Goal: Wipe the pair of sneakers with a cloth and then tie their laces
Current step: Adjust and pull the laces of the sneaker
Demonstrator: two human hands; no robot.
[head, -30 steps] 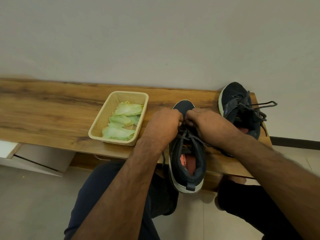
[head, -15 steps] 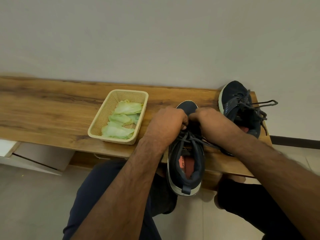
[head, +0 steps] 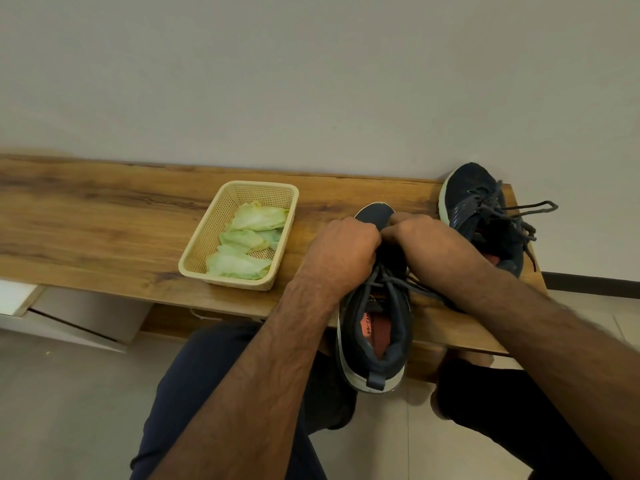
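A dark sneaker [head: 375,327] with a white sole lies on the wooden bench [head: 104,230], its heel hanging over the front edge. My left hand [head: 341,252] and my right hand [head: 420,239] meet above its tongue, fingers curled round the grey laces [head: 393,277]; the fingertips are hidden. A second dark sneaker [head: 481,209] stands at the bench's right end, its laces tied in a loose bow.
A cream plastic basket [head: 207,247] holding pale green cloths [head: 249,233] sits left of the hands. A plain wall runs behind the bench. My knees in dark trousers are below the bench's front edge, over a tiled floor.
Both hands have shifted slightly toward the toe of the near sneaker and drawn closer together on the laces. The sneaker itself has barely moved.
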